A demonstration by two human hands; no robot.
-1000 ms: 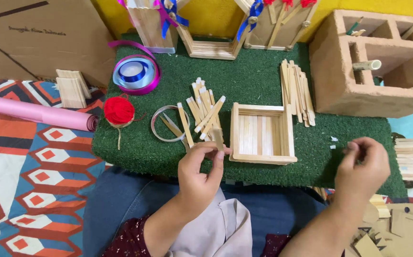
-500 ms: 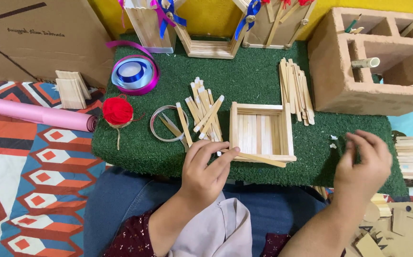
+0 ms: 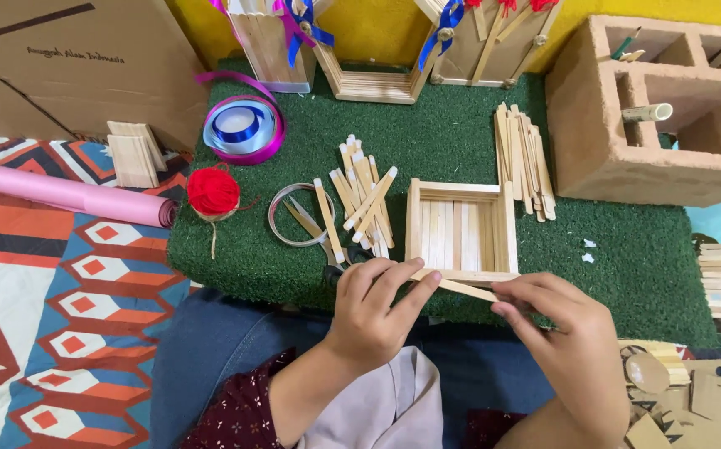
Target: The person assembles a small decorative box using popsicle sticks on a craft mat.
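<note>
A flat wooden craft stick (image 3: 458, 286) lies slanted along the near edge of a small square stick tray (image 3: 460, 234) on the green turf mat (image 3: 626, 266). My left hand (image 3: 373, 309) pinches the stick's left end with thumb and fingers. My right hand (image 3: 564, 333) pinches its right end. Both hands hover at the mat's front edge, above my lap. A loose heap of craft sticks (image 3: 359, 198) lies just left of the tray.
A metal ring (image 3: 298, 214), red yarn ball (image 3: 212, 191), ribbon spools (image 3: 242, 126), another stick bundle (image 3: 524, 158) and stick-built houses (image 3: 373, 50) sit on the mat. A hollow brick block (image 3: 668, 108) stands right, a pink paper roll (image 3: 61, 193) and cardboard box (image 3: 69, 58) left.
My right hand has come in from the right and taken the stick's right end. The left hand has lowered the stick onto the tray's near edge.
</note>
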